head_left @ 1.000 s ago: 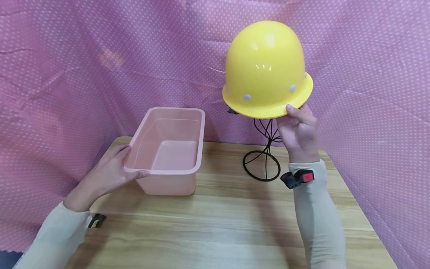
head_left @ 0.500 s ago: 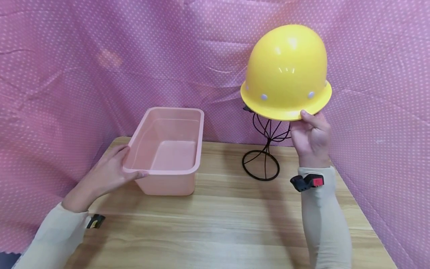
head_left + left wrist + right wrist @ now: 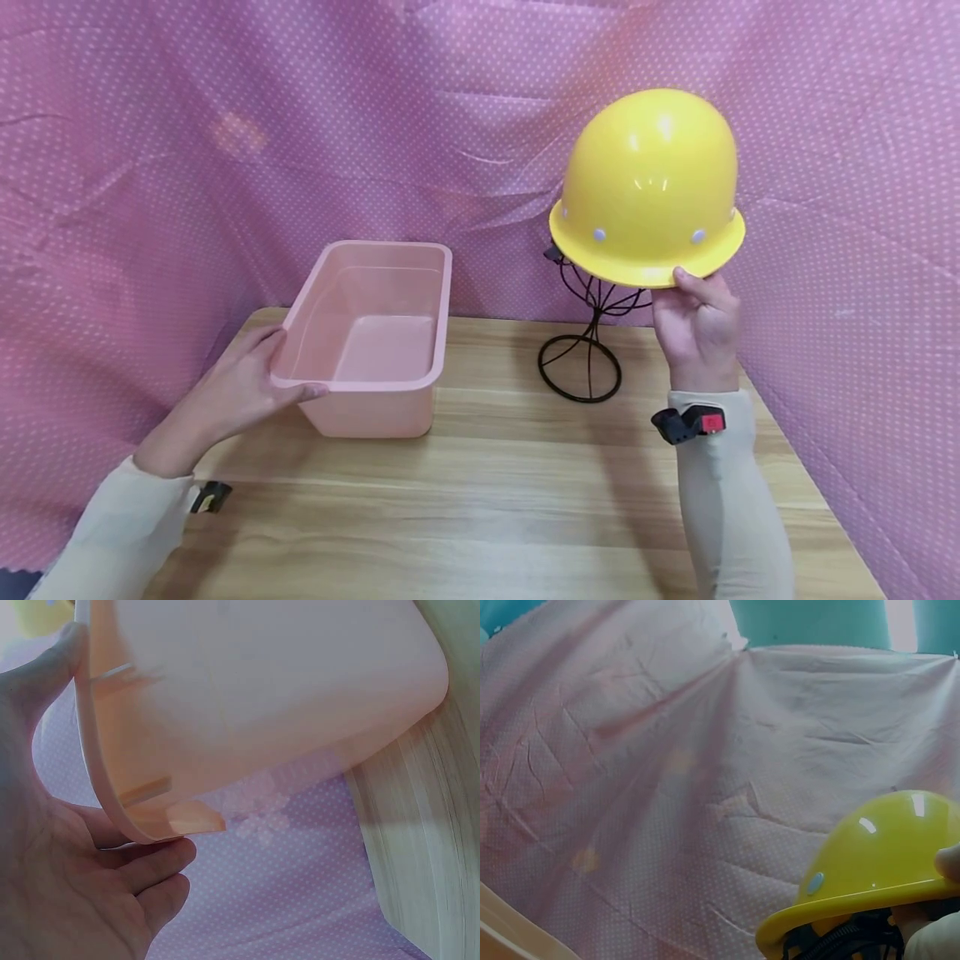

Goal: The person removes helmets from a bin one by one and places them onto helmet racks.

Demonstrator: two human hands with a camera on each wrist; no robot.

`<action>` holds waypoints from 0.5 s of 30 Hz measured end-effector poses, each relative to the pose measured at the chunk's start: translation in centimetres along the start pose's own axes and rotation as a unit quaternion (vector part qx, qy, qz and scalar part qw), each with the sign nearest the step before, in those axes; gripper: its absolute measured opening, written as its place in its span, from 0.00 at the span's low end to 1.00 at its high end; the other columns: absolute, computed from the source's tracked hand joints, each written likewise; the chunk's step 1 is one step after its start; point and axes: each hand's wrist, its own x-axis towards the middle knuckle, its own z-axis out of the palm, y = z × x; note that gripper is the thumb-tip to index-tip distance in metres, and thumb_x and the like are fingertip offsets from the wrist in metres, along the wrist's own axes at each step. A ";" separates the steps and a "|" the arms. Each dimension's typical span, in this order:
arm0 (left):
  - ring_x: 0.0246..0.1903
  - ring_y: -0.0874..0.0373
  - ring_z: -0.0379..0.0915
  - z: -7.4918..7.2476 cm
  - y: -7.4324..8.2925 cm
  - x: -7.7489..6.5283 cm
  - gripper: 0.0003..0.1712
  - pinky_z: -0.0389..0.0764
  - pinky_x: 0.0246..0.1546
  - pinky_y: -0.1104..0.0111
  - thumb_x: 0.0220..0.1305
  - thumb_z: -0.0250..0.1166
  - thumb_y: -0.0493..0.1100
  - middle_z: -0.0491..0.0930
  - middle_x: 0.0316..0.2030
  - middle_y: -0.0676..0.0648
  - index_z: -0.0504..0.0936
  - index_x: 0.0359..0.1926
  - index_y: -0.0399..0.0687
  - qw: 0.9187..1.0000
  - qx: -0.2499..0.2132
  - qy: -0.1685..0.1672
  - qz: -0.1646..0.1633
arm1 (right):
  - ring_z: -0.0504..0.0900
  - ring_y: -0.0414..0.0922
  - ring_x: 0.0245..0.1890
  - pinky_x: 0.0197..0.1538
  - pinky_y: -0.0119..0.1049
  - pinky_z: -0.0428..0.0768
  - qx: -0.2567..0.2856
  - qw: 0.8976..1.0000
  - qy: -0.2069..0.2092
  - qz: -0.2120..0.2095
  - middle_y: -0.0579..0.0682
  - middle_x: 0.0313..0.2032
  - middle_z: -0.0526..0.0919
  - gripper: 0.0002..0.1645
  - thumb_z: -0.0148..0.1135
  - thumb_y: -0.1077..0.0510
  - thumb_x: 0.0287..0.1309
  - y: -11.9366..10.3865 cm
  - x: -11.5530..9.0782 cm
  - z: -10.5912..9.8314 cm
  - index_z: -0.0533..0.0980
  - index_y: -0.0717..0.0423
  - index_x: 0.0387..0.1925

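In the head view a yellow hard hat (image 3: 652, 175) is up at the right, crown upward, its brim gripped at the near right by my right hand (image 3: 697, 325). The thumb lies on top of the brim and the other fingers are underneath. Behind and below the hat stands a black wire stand (image 3: 592, 333) with a ring base, its top hidden by the hat. At the left, my left hand (image 3: 240, 383) holds the near left corner of a pink plastic bin (image 3: 382, 412). The left wrist view has the thumb along the bin's rim (image 3: 86, 742) and fingers curled beneath it.
The bin and wire stand are on a wood-grain table (image 3: 480, 508). Pink dotted cloth (image 3: 337, 125) hangs behind and on both sides. Inside the hat, dark straps (image 3: 847, 941) show in the right wrist view.
My right hand has carried the hard hat to the right and then lower, over the upper part of the wire stand. My left hand still holds the bin, which stays in place.
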 end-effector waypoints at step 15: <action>0.71 0.40 0.59 -0.1 0.1 -0.1 0.53 0.64 0.67 0.40 0.51 0.76 0.66 0.70 0.67 0.34 0.70 0.69 0.40 1.000 -0.005 0.004 0.007 | 0.57 0.47 0.80 0.83 0.43 0.49 -0.022 0.999 0.038 0.022 0.49 0.77 0.63 0.50 0.32 0.85 0.56 1.0 -1.6 -1.8 0.57 0.51 0.77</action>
